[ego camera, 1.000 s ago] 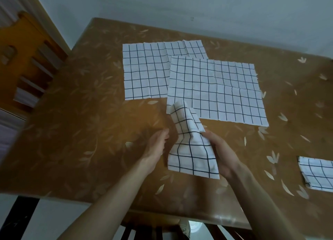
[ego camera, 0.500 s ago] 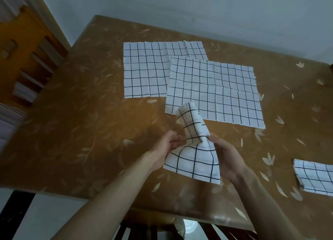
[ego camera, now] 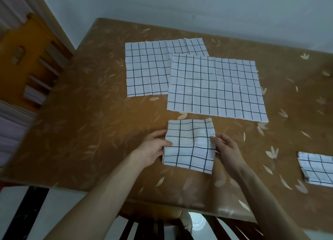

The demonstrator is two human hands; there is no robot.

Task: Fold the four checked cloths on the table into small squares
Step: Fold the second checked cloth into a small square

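Note:
A folded white cloth with black checks (ego camera: pixel 190 144) is spread as a small square just above the brown table (ego camera: pixel 81 124), near its front edge. My left hand (ego camera: pixel 153 148) pinches its left edge and my right hand (ego camera: pixel 225 148) pinches its right edge. Two unfolded checked cloths lie flat behind it: one at the back left (ego camera: pixel 147 68), and a larger-looking one (ego camera: pixel 216 88) overlapping its right side. A folded checked cloth (ego camera: pixel 317 169) lies at the right edge of the view, partly cut off.
The table has a brown cover with pale leaf prints and stands against a grey wall (ego camera: pixel 180 5). A wooden chair back (ego camera: pixel 36 59) stands to the left. Dark chair slats (ego camera: pixel 162 229) show below the table's front edge.
The cloth stood up bunched and twisted between my hands; now it is spread out as a flat square, with my hands moved apart to its left and right edges.

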